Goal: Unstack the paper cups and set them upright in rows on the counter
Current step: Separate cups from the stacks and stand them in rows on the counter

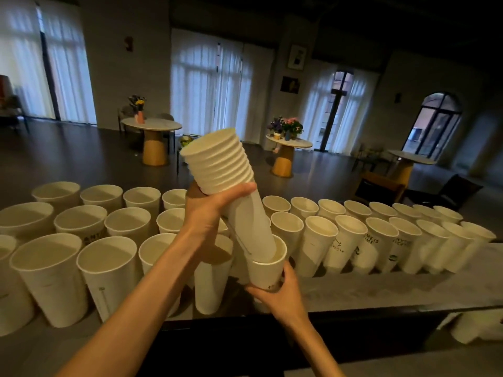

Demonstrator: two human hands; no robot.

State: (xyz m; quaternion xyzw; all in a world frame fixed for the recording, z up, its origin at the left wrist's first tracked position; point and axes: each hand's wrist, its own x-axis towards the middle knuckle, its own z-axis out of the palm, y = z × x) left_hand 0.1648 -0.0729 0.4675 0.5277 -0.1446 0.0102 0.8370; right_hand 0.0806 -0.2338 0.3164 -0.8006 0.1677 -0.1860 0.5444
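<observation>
Head view: your left hand (209,210) is clenched around a tilted stack of cups (231,183), rims up. Your right hand (280,292) grasps the bottom cup (265,270), partly pulled off, above the counter's (381,284) near edge. Empty upright cups (109,273) stand in rows along the far edge.

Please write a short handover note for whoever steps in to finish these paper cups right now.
Left hand: grip around the nested stack, held tilted over the counter.
Right hand: grip on the bottom cup, partly drawn off the stack.
Done: many upright cups stand in rows across the counter.
Left: free this cup, set it upright in the near row, which is bare on the right; then unstack the remaining cups.
</observation>
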